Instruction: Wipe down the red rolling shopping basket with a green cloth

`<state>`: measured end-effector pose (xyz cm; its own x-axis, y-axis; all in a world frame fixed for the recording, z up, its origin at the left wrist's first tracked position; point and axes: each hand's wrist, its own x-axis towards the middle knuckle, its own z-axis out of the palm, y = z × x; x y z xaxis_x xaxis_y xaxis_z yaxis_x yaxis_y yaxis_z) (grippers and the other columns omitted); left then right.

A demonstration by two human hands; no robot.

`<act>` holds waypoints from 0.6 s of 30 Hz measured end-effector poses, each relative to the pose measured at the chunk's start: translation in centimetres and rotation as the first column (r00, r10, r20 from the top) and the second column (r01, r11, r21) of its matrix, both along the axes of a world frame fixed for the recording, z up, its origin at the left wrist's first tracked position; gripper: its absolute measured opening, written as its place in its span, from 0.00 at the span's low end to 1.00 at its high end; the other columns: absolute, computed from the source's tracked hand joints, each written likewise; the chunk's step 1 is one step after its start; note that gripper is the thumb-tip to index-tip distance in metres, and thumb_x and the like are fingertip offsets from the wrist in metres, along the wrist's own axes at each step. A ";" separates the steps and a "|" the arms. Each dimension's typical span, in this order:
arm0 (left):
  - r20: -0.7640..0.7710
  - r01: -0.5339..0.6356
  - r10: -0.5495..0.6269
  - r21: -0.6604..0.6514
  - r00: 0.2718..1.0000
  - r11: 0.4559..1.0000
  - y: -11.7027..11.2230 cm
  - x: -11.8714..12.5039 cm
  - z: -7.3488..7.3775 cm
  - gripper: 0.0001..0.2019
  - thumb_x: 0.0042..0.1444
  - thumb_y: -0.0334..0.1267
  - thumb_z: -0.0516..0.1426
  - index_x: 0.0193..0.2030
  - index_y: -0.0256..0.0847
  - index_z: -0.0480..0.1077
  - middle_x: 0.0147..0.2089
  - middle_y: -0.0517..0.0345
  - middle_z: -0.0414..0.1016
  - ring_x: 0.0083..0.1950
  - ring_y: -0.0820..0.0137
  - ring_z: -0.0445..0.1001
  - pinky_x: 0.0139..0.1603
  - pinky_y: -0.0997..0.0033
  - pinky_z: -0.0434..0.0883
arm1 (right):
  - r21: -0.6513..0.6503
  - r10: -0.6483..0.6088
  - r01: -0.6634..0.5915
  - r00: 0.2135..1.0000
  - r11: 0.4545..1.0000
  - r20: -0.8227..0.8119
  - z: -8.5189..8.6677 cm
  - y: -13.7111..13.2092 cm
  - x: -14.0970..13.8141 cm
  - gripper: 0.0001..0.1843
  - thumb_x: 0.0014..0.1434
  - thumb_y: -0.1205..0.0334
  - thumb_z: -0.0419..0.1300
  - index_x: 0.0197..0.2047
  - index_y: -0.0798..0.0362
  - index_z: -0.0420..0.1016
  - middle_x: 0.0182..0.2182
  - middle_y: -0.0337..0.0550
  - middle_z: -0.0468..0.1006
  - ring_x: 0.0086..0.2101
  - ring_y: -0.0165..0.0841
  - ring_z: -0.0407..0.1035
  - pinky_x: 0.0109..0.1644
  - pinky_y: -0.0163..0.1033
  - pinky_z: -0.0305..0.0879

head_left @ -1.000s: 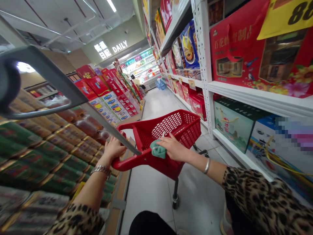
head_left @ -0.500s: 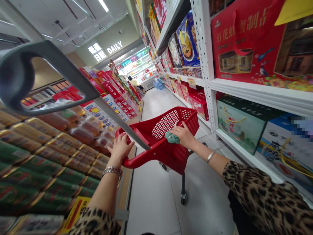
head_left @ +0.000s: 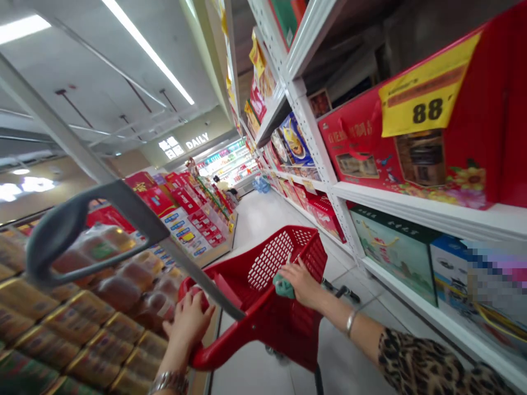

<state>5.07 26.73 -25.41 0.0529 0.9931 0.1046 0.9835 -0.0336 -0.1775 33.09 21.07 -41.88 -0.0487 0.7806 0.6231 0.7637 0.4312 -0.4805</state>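
1. Red plastic mesh-sided shopping cart (head_left: 272,323) low at 6 o'clock, long axis running up the white-tiled aisle floor (head_left: 257,225), front end pointing to 1 o'clock.
2. Left hand (head_left: 187,323) curled closed around its red rim (head_left: 218,343) at 7 o'clock.
3. Right hand (head_left: 302,285) half-closed, pressing a crumpled teal cloth (head_left: 283,287) against the cart.

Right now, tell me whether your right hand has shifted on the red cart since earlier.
No. The right hand stays on the red cart, just right of the teal cloth, unshifted against the cart's mesh.

Head-worn view down a supermarket aisle (head_left: 263,219)
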 end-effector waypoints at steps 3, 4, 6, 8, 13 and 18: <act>-0.014 0.016 -0.016 0.024 1.000 1.000 0.3 -1.0 -0.3 0.28 0.63 0.47 0.45 0.66 0.40 0.65 0.76 0.39 0.53 0.75 0.43 0.52 0.65 0.24 0.58 | 0.034 0.102 -0.104 0.992 0.994 0.068 1.1 -1.3 -2.7 0.32 0.59 0.72 0.57 0.66 0.51 0.67 0.59 0.56 0.74 0.58 0.45 0.68 0.71 0.66 0.48; -0.013 0.032 -0.031 0.034 0.999 0.999 0.2 -1.4 -0.4 0.27 0.63 0.47 0.45 0.66 0.40 0.66 0.76 0.39 0.54 0.75 0.42 0.54 0.64 0.25 0.59 | 0.055 0.132 -0.138 0.987 0.989 0.092 1.4 -2.0 -3.7 0.34 0.59 0.72 0.58 0.68 0.51 0.64 0.60 0.56 0.73 0.58 0.45 0.67 0.71 0.64 0.49; -0.014 0.055 -0.055 0.049 0.998 0.997 -0.2 -2.0 -0.6 0.27 0.62 0.46 0.46 0.65 0.41 0.67 0.75 0.39 0.56 0.74 0.43 0.55 0.63 0.26 0.61 | 0.113 0.176 -0.192 0.974 0.975 0.142 2.0 -3.5 -5.3 0.36 0.59 0.70 0.59 0.70 0.50 0.60 0.61 0.56 0.71 0.59 0.45 0.67 0.71 0.62 0.52; -0.029 0.050 -0.048 0.059 0.998 0.997 -1.0 -2.5 -0.8 0.27 0.62 0.46 0.46 0.65 0.42 0.67 0.75 0.40 0.56 0.74 0.43 0.55 0.64 0.28 0.62 | 0.188 0.177 -0.211 0.967 0.959 0.182 2.5 -4.9 -6.7 0.34 0.62 0.69 0.58 0.70 0.48 0.61 0.60 0.55 0.72 0.57 0.44 0.68 0.70 0.62 0.55; -0.062 0.031 -0.028 0.045 0.998 0.999 -3.2 -3.6 -0.6 0.29 0.62 0.45 0.46 0.69 0.46 0.63 0.73 0.42 0.60 0.75 0.46 0.56 0.65 0.31 0.63 | 0.312 0.116 -0.164 0.979 0.936 0.166 2.8 -6.8 -8.8 0.19 0.69 0.57 0.55 0.62 0.48 0.71 0.53 0.51 0.79 0.50 0.41 0.74 0.68 0.58 0.61; -0.069 0.026 -0.026 0.003 0.997 1.000 -4.4 -4.5 -0.2 0.30 0.58 0.40 0.48 0.68 0.43 0.66 0.75 0.47 0.57 0.76 0.47 0.53 0.68 0.37 0.63 | 0.315 0.158 -0.211 0.970 0.925 0.185 2.4 -6.8 -8.3 0.16 0.71 0.59 0.54 0.58 0.50 0.74 0.59 0.54 0.76 0.57 0.37 0.71 0.69 0.50 0.61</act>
<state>0.59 22.35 -25.60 0.0857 0.9910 0.1033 0.9678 -0.0582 -0.2449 24.83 14.23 -39.51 -0.2873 0.5001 0.8169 0.7081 0.6852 -0.1705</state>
